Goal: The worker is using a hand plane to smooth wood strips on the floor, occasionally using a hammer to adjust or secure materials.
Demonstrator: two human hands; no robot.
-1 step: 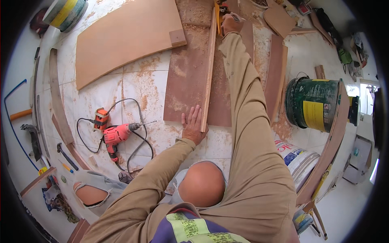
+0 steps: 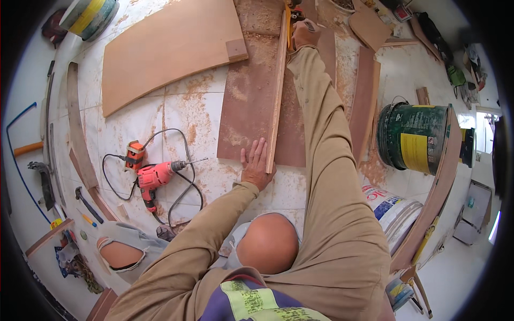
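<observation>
A long, narrow wooden strip (image 2: 277, 96) stands on edge along a reddish-brown board (image 2: 243, 107) strewn with sawdust. My left hand (image 2: 257, 163) straddles the strip's near end. Its fingers stretch over the board on the left, and a bit of the hand shows on the strip's right side. At the strip's far end my right hand (image 2: 306, 33) is closed around a yellow tool (image 2: 289, 29) with dark and red parts, held against the strip's right side. The hand and the picture's edge hide much of the tool, so its kind is unclear.
A red drill (image 2: 155, 177) with its cord lies left of my left hand. Beyond it is a large curved plywood panel (image 2: 171, 53). To the right stand a green bucket (image 2: 415, 136), a white bucket (image 2: 393, 214) and a leaning plank (image 2: 436, 198). A hammer (image 2: 88, 206) lies far left.
</observation>
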